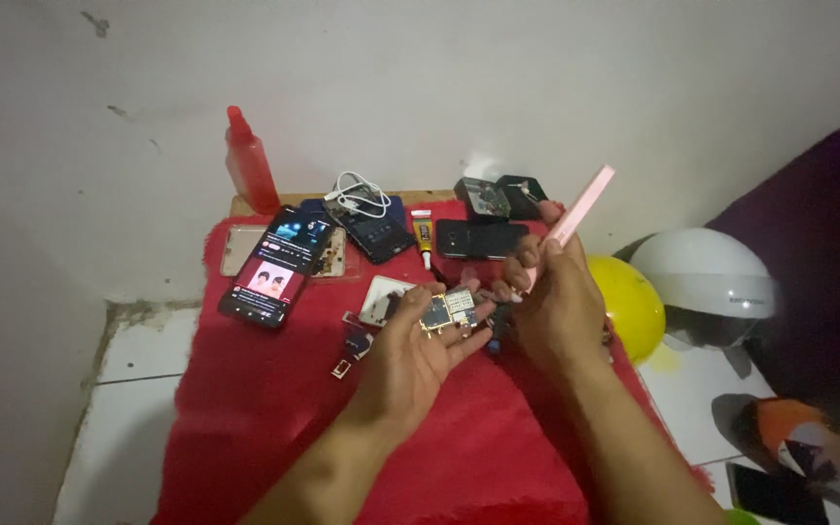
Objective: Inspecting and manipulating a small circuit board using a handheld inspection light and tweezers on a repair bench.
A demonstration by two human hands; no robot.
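Observation:
My left hand (410, 355) lies palm up over a red cloth (274, 408) and holds a small phone circuit board (448, 311) on its fingers. My right hand (556, 306) is closed on a long pink tool (580, 209) that sticks up and to the right, its lower end close to the board. Small dark phone parts (354, 345) lie on the cloth just left of my left hand.
Behind the hands lie a lit phone (277, 264), a dark phone (481, 238), another phone under a white cable (362, 194), a small glue tube (423, 233) and a red bottle (251, 165). A yellow helmet (629, 301) and a white helmet (707, 277) sit at right.

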